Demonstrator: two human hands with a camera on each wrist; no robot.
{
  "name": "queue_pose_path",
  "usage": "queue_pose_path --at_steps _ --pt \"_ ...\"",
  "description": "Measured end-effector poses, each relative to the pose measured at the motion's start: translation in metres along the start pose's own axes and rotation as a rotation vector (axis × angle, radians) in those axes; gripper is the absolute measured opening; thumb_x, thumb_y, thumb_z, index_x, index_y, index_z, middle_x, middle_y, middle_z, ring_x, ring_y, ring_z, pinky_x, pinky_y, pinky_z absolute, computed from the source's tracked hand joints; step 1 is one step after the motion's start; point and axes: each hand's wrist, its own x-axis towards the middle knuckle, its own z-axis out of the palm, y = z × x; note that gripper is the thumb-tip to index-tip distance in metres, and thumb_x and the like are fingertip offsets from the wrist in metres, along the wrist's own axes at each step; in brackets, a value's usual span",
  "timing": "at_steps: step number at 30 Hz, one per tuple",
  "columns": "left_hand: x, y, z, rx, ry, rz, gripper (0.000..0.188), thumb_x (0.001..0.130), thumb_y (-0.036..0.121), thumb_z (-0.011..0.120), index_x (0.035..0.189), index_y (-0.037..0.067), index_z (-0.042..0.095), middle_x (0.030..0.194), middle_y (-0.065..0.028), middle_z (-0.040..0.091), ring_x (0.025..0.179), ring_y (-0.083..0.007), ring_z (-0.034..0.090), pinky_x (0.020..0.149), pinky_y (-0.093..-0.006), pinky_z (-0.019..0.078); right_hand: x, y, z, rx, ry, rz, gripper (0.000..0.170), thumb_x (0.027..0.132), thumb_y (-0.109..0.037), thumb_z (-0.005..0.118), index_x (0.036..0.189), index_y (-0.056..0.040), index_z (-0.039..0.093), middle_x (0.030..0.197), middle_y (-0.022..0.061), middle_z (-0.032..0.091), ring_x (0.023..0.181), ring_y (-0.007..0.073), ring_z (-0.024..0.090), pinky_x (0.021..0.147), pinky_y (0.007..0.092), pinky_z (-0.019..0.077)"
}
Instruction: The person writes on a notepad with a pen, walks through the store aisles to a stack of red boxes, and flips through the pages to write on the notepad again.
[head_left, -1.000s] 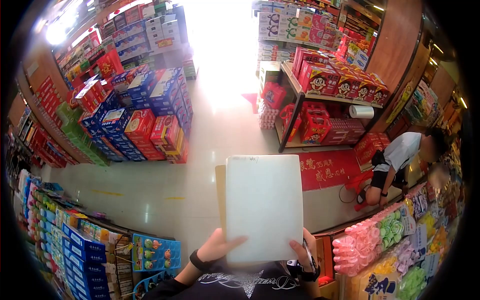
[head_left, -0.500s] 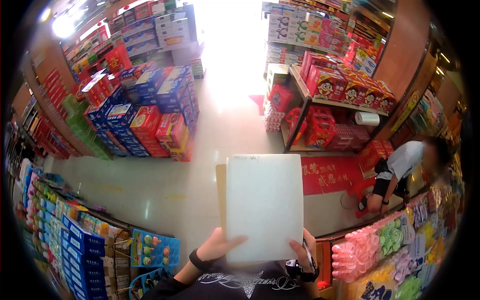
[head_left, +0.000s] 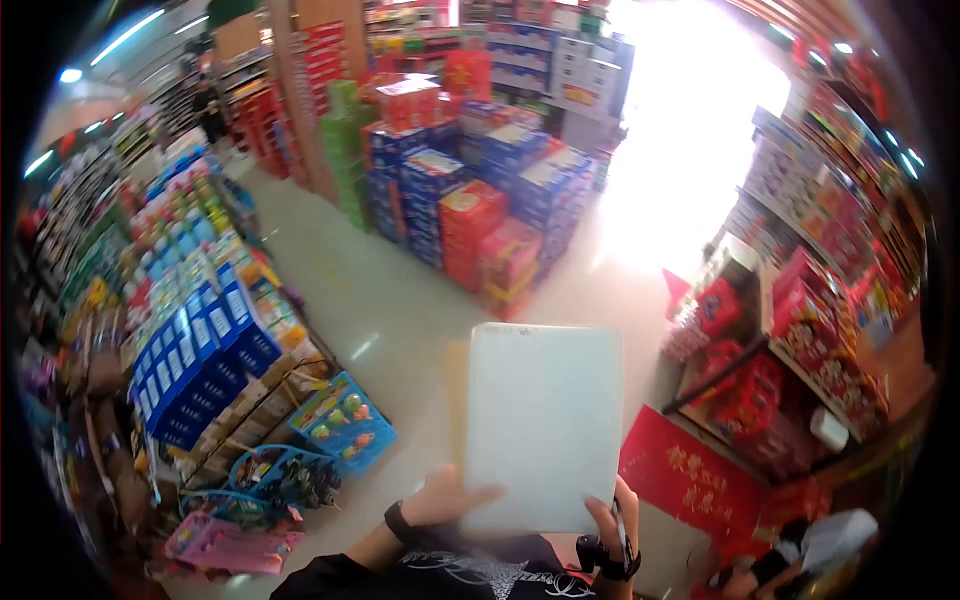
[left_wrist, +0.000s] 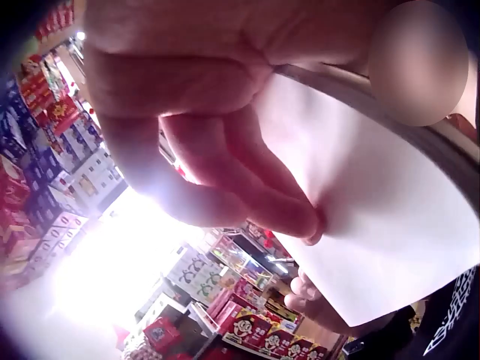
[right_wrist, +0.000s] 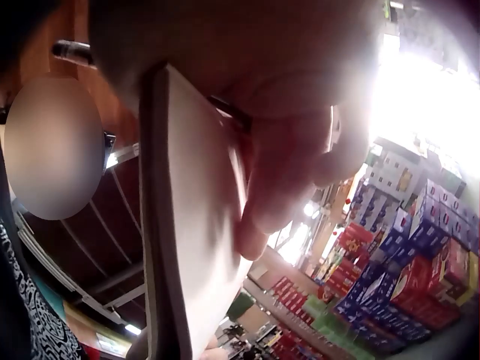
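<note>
A white paper pad (head_left: 545, 425) with a tan sheet (head_left: 457, 400) showing along its left side is held up in front of my chest. A little faint handwriting runs along its top edge. My left hand (head_left: 438, 500) grips the lower left side, thumb over the front; the left wrist view shows its fingers (left_wrist: 277, 202) bent against the underside. At the lower right edge, my right hand (head_left: 612, 515) holds the pad with the thumb on top. A dark pen (right_wrist: 73, 52) sticks out from the right hand beside the pad.
Blue and red cartons (head_left: 470, 210) stand stacked on the shop floor ahead. On the left is a shelf of blue boxes (head_left: 205, 360) with a blue toy pack (head_left: 345, 420). A red mat (head_left: 690, 475) lies at right, near a rack and a crouching person (head_left: 835, 545).
The head view has turned left, so the cartons, rack and person now appear farther right. Both hands keep their grip on the pad, which stays in front of the body.
</note>
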Motion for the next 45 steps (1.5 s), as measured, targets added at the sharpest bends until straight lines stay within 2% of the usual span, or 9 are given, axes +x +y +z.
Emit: queue_pose_path --at_steps 1,4,8,14,17,29,32,38,45 --pt "-0.001 -0.013 -0.004 0.02 0.007 -0.038 0.031 0.085 0.015 0.06 0.111 -0.002 0.055 0.098 -0.0073 0.061 0.091 -0.013 0.056 0.079 -0.0279 0.046 0.001 -0.007 0.007 0.026 -0.016 0.078 0.043 0.075 -0.01 0.056 0.114 0.0071 0.05 0.097 0.0125 0.059 0.088 0.0176 0.054 0.08 0.0298 0.0428" --pt "-0.007 -0.014 -0.02 -0.059 0.038 -0.153 0.031 0.087 0.018 0.058 0.111 -0.001 0.055 0.098 -0.0067 0.061 0.09 -0.0116 0.055 0.078 -0.0269 0.0459 0.021 -0.007 0.022 0.061 -0.089 0.153 0.046 0.075 -0.01 0.057 0.117 0.0067 0.048 0.103 0.013 0.057 0.093 0.0188 0.053 0.083 0.0306 0.0422" --pt "-0.005 -0.014 -0.041 -0.223 0.137 0.001 0.031 0.089 0.021 0.057 0.111 -0.001 0.055 0.093 -0.0047 0.06 0.084 -0.0092 0.054 0.071 -0.0251 0.0456 0.057 0.001 0.043 0.056 -0.214 0.062 0.041 0.073 -0.013 0.056 0.109 0.0073 0.052 0.089 0.0093 0.06 0.083 0.0152 0.054 0.076 0.0274 0.0424" --pt "0.005 0.014 -0.104 -0.184 0.069 -0.065 0.027 0.091 0.021 0.053 0.106 -0.001 0.055 0.079 -0.0003 0.054 0.072 -0.0073 0.049 0.062 -0.0229 0.0417 0.097 -0.016 0.082 -0.003 -0.193 -0.038 0.038 0.072 -0.016 0.056 0.104 0.0063 0.053 0.083 0.0086 0.06 0.078 0.0141 0.053 0.071 0.0271 0.0426" --pt "0.019 -0.006 -0.121 -0.158 0.097 0.107 0.027 0.091 0.021 0.052 0.107 -0.002 0.054 0.081 0.0001 0.054 0.072 -0.0072 0.049 0.063 -0.0221 0.0415 0.109 -0.022 0.102 0.016 -0.139 -0.008 0.039 0.072 -0.017 0.056 0.103 0.0065 0.053 0.083 0.0084 0.06 0.077 0.0144 0.052 0.07 0.0276 0.0423" --pt "0.013 -0.024 -0.185 -0.262 0.168 -0.034 0.027 0.091 0.021 0.053 0.107 0.0 0.055 0.082 0.0006 0.055 0.068 -0.0043 0.048 0.055 -0.0187 0.0389 0.155 -0.017 0.163 -0.051 -0.248 -0.078 0.029 0.075 -0.002 0.06 0.102 0.003 0.054 0.08 0.0097 0.062 0.071 0.0117 0.053 0.067 0.0262 0.0445" --pt "0.007 -0.011 -0.19 -0.322 0.214 -0.051 0.028 0.089 0.021 0.056 0.107 0.0 0.054 0.078 0.0013 0.054 0.064 -0.0043 0.047 0.052 -0.0186 0.037 0.155 -0.026 0.171 -0.06 -0.259 0.021 0.037 0.074 -0.02 0.057 0.099 0.0064 0.055 0.082 0.0098 0.06 0.077 0.0152 0.052 0.07 0.0295 0.0429" --pt "0.017 -0.022 -0.183 -0.289 0.307 0.137 0.037 0.086 0.02 0.06 0.115 -0.001 0.049 0.098 -0.0048 0.058 0.087 -0.0091 0.054 0.07 -0.0235 0.0457 0.158 -0.023 0.163 -0.006 -0.211 -0.085 0.025 0.077 -0.01 0.059 0.099 0.0031 0.055 0.077 0.0101 0.061 0.069 0.0121 0.053 0.065 0.0261 0.0438" --pt "0.022 0.001 -0.18 -0.335 0.262 -0.075 0.043 0.085 0.022 0.062 0.118 -0.001 0.047 0.106 -0.0067 0.057 0.095 -0.012 0.053 0.079 -0.0268 0.0457 0.165 -0.017 0.146 0.066 -0.264 0.016 0.029 0.077 -0.018 0.058 0.096 0.0045 0.056 0.075 0.0074 0.059 0.07 0.0123 0.051 0.064 0.0265 0.0419"
